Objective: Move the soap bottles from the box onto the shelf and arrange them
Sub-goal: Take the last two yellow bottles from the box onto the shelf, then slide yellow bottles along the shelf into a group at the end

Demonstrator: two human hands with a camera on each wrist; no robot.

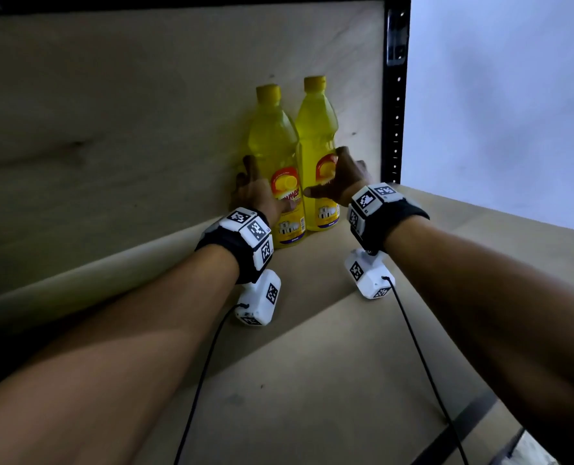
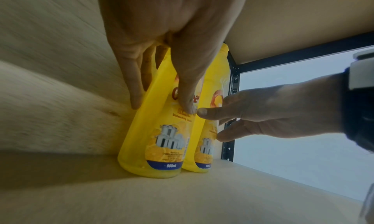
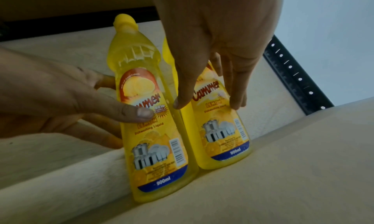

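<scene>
Right now my left hand (image 1: 258,193) holds the left soap bottle (image 1: 275,162), thumb laid across its label and fingers reaching round its far side, as the left wrist view shows. My right hand (image 1: 341,177) brackets the right soap bottle (image 1: 317,142) with nearly straight fingers: thumb on the label's left part, the others on its right edge, spread apart rather than clamped, seen in the right wrist view. Both yellow bottles stand upright on the shelf board (image 1: 312,347), just left of centre in the head frame, touching each other and set against the pale back panel (image 1: 127,112). To their right, in the upper right of the frame, runs the black perforated upright (image 1: 396,95). My wrist cameras (image 1: 260,298) hang under both wrists, cables trailing toward the bottom edge.
</scene>
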